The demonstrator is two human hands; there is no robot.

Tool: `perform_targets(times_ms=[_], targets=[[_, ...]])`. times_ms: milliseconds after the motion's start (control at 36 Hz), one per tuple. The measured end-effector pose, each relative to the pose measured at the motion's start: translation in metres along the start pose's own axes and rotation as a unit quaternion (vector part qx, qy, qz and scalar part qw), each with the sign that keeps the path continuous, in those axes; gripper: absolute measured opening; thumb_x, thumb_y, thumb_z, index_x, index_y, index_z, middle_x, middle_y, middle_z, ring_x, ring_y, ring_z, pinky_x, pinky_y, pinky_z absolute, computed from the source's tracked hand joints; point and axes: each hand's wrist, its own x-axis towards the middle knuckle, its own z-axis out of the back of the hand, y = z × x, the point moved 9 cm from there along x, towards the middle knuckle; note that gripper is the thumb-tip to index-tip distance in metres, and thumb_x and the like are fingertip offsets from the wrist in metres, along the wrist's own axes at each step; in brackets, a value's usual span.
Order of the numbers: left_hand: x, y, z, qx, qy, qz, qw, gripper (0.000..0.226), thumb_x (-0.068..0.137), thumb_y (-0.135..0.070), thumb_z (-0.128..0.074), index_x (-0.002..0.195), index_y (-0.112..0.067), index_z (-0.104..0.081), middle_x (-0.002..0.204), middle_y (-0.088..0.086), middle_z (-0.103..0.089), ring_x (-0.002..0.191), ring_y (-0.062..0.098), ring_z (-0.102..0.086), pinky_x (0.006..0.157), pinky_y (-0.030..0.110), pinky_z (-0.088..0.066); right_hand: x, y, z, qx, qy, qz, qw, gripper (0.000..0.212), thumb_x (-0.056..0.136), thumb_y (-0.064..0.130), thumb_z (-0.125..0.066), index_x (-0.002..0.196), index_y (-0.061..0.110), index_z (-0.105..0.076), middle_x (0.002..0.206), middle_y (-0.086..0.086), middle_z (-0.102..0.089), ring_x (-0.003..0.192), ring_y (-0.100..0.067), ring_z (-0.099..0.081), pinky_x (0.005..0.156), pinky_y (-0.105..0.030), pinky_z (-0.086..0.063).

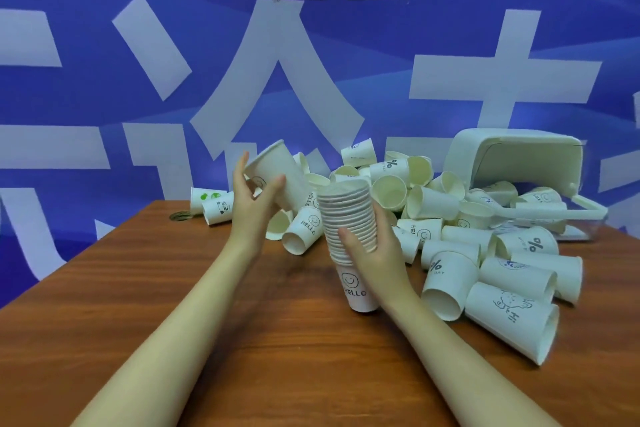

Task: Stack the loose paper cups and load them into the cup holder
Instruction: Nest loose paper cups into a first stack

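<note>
My right hand grips a tall stack of nested white paper cups held upright at mid-table; its bottom cup carries a smiley and "HELLO". My left hand holds a single white paper cup, tilted with its rim pointing up-left, just left of the stack's top. Behind and to the right lies a heap of several loose paper cups, mostly on their sides. A white cup holder lies tipped over at the back right, its open mouth facing the heap.
The wooden table runs up to a blue wall with large white characters. Two cups lie apart at the back left next to a round cable grommet. More printed cups lie near my right forearm.
</note>
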Motion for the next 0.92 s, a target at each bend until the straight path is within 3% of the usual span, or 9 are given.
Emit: perform_targets(times_ms=[83, 194, 278, 389, 500, 667, 722, 833, 917], targets=[[0.001, -0.017, 0.001, -0.104, -0.006, -0.012, 0.995, 0.064, 0.079, -0.027, -0.065, 0.137, -0.024, -0.038, 0.123, 0.004, -0.052, 0.112, 0.025, -0.061, 0.081, 0.032, -0.056, -0.006, 0.002, -0.019, -0.031, 0.068, 0.011, 0.997, 0.068, 0.076, 0.056, -0.065, 0.137, 0.032, -0.046, 0.126, 0.022, -0.059, 0.117, 0.003, -0.054, 0.097, -0.021, -0.044], [-0.002, -0.028, -0.003, -0.088, 0.017, -0.039, 0.995, 0.076, 0.072, -0.031, -0.071, 0.139, -0.02, -0.039, 0.123, 0.003, -0.052, 0.115, 0.023, -0.057, 0.091, 0.037, -0.054, -0.015, -0.001, -0.04, -0.122, 0.128, 0.024, 0.984, 0.078, 0.072, 0.065, -0.06, 0.141, 0.034, -0.042, 0.138, 0.017, -0.05, 0.125, 0.002, -0.046, 0.105, -0.028, -0.041], [-0.004, -0.027, -0.003, -0.018, 0.022, -0.056, 0.998, 0.075, 0.067, -0.041, -0.07, 0.136, -0.032, -0.042, 0.134, 0.003, -0.05, 0.122, 0.021, -0.053, 0.092, 0.034, -0.05, -0.013, -0.003, -0.041, -0.137, 0.112, 0.019, 0.984, 0.081, 0.07, 0.068, -0.059, 0.141, 0.032, -0.044, 0.138, 0.013, -0.052, 0.125, -0.003, -0.049, 0.105, -0.03, -0.041], [-0.006, -0.02, 0.001, -0.004, 0.02, -0.057, 0.998, 0.082, 0.067, -0.041, -0.068, 0.14, -0.02, -0.039, 0.137, 0.004, -0.048, 0.125, 0.018, -0.051, 0.1, 0.037, -0.048, -0.009, -0.004, -0.027, -0.069, 0.058, 0.003, 0.996, 0.069, 0.073, 0.062, -0.06, 0.134, 0.03, -0.051, 0.125, 0.017, -0.06, 0.114, 0.002, -0.055, 0.098, -0.028, -0.046], [-0.018, -0.011, -0.025, 0.054, 0.089, -0.057, 0.993, 0.073, 0.063, -0.046, -0.068, 0.13, -0.029, -0.044, 0.129, -0.006, -0.052, 0.111, -0.004, -0.055, 0.088, 0.017, -0.047, -0.008, -0.003, -0.021, -0.038, 0.046, 0.007, 0.998, 0.06, 0.077, 0.057, -0.06, 0.131, 0.03, -0.052, 0.12, 0.018, -0.062, 0.111, 0.004, -0.056, 0.094, -0.021, -0.045], [-0.03, 0.007, -0.048, 0.067, 0.149, -0.016, 0.986, 0.059, 0.071, -0.051, -0.056, 0.124, -0.028, -0.05, 0.124, -0.006, -0.055, 0.115, 0.008, -0.054, 0.095, 0.027, -0.045, -0.008, -0.004, -0.019, 0.017, 0.04, 0.004, 0.999, 0.037, 0.086, 0.047, -0.059, 0.122, 0.04, -0.051, 0.114, 0.023, -0.063, 0.109, 0.002, -0.059, 0.09, -0.015, -0.045], [-0.036, 0.012, -0.052, 0.075, 0.163, -0.007, 0.984, 0.053, 0.078, -0.044, -0.057, 0.127, -0.026, -0.049, 0.12, -0.007, -0.056, 0.106, 0.003, -0.057, 0.088, 0.025, -0.049, -0.007, -0.005, -0.017, 0.028, 0.029, 0.001, 0.999, 0.035, 0.088, 0.049, -0.055, 0.121, 0.041, -0.05, 0.114, 0.022, -0.063, 0.111, 0.002, -0.058, 0.091, -0.014, -0.043], [-0.039, 0.02, -0.054, 0.06, 0.16, 0.0, 0.985, 0.045, 0.098, -0.008, -0.049, 0.141, -0.012, -0.038, 0.115, -0.009, -0.057, 0.096, -0.011, -0.06, 0.081, 0.017, -0.05, -0.005, -0.014, -0.015, 0.041, 0.015, -0.004, 0.999, 0.037, 0.091, 0.049, -0.048, 0.125, 0.034, -0.05, 0.123, 0.013, -0.06, 0.116, -0.002, -0.055, 0.098, -0.022, -0.043], [-0.041, 0.028, -0.053, 0.061, 0.151, 0.011, 0.987, 0.056, 0.096, -0.013, -0.053, 0.144, -0.027, -0.027, 0.127, -0.006, -0.054, 0.103, -0.013, -0.058, 0.084, 0.013, -0.049, -0.004, -0.021, -0.01, 0.076, -0.01, -0.026, 0.997, 0.034, 0.09, 0.045, -0.051, 0.118, 0.027, -0.055, 0.119, 0.004, -0.061, 0.112, -0.008, -0.059, 0.094, -0.029, -0.048]])
